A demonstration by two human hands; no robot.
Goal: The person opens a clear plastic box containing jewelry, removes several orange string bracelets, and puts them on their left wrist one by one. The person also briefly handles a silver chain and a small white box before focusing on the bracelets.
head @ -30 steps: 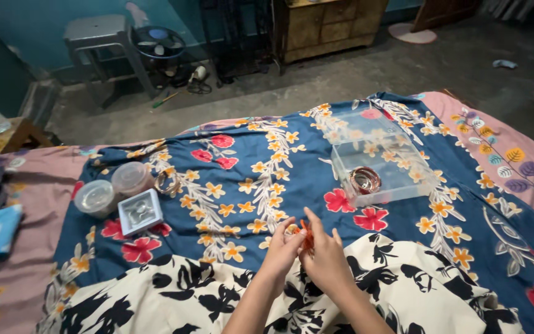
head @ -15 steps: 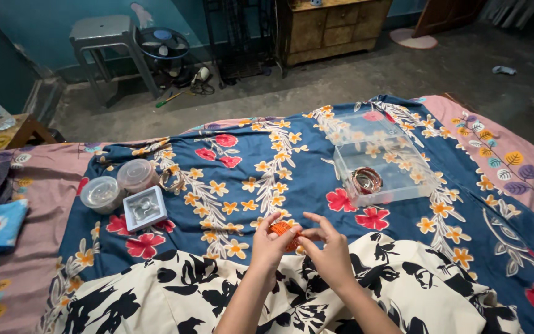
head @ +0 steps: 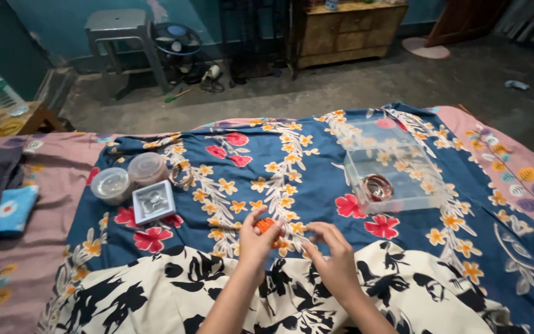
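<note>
the left hand (head: pixel 256 240) is pinched shut on a small stack of orange bangles (head: pixel 265 225), thumb over the top and fingers curled behind, just above the blue flowered bedsheet (head: pixel 316 185). the right hand (head: pixel 336 256) sits close beside it, fingertips drawn together near the bangles; whether it grips a thin bangle of its own or nothing at all is too small to tell.

the risks look like these. the bangles are thin and held only by the fingertips of 1 hand, so a loose pinch could let 1 slide off and roll into the folds of the black and white cloth (head: pixel 279 297) on the lap, where the busy pattern would hide it. if they are glass, a knock between them could chip an edge.

the clear plastic box (head: pixel 397 176), with 1 set of metallic bangles (head: pixel 379 187) already inside, lies well apart to the right, a long reach across soft bedding. on the left, 2 round lidded tubs (head: pixel 128 176) and a small square case (head: pixel 153 201) stand near each other.
</note>
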